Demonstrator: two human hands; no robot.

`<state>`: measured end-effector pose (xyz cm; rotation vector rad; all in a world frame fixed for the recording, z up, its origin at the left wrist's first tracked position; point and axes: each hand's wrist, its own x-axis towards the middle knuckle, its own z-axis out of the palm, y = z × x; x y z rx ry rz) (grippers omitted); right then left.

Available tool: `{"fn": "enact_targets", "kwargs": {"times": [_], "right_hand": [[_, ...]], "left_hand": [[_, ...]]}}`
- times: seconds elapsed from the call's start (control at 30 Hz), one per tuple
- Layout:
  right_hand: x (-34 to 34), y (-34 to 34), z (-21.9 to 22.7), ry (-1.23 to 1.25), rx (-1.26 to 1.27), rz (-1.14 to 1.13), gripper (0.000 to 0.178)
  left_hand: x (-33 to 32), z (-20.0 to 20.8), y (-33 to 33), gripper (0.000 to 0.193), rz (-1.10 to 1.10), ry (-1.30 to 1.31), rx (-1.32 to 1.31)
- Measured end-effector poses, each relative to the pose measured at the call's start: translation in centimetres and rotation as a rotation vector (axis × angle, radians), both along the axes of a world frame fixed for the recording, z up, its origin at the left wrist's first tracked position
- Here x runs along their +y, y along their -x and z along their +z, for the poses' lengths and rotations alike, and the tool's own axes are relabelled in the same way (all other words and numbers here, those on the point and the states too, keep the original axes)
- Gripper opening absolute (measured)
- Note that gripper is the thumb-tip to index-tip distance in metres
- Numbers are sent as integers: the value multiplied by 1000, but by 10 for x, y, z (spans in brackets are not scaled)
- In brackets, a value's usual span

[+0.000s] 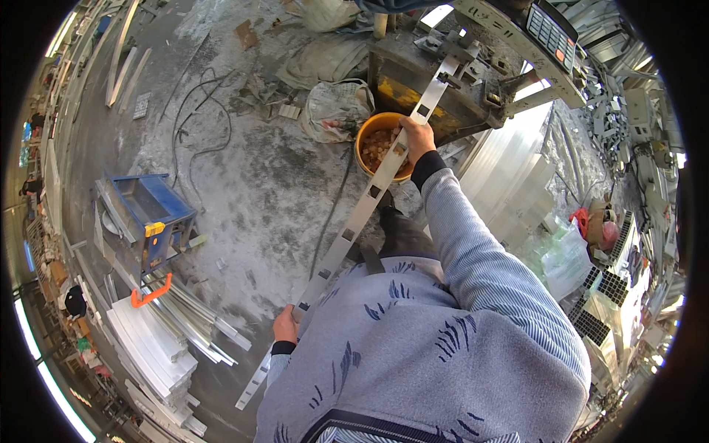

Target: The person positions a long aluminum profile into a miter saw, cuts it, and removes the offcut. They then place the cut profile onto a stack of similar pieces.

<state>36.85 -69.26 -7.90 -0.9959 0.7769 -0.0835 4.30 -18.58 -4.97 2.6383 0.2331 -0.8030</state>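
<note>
A long silvery metal bar with rectangular cutouts (361,213) runs slantwise across my front, from low left to the upper right. My right hand (419,140) is closed round its far part, just above an orange bucket (359,156) with small pieces in it. Lower down, my left hand (286,325) grips the bar near its close end; part of that hand is hidden by the bar and my clothing. The bar's far end rests among metal blocks on a worn black and yellow machine (399,94); its exact contact there is too small to tell.
A calculator (552,35) sits on a ledge by the machine. At left stand a blue metal stand (159,199) with an orange handle (153,292) and stacked white profiles (148,343). A cable (177,136) and a white sack (332,111) lie on the floor. Long profiles (502,166) lie right.
</note>
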Motion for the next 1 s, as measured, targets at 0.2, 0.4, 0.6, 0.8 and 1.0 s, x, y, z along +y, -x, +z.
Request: {"fn": "enact_targets", "kwargs": {"times": [0.2, 0.4, 0.6, 0.8, 1.0], "right_hand": [[-18, 7, -5, -127, -19, 83, 23], [-138, 25, -11, 779, 194, 117, 50], [-233, 26, -7, 1440, 524, 251, 67], [-237, 23, -7, 1515, 609, 323, 72], [-236, 20, 10, 1564, 693, 477, 64]], "left_hand": [[-8, 12, -10, 42, 10, 14, 38], [-15, 21, -15, 42, 46, 33, 94], [-16, 21, -16, 42, -2, -24, 67], [-16, 23, -14, 37, 8, 3, 2], [-19, 23, -14, 32, 0, 6, -53]]}}
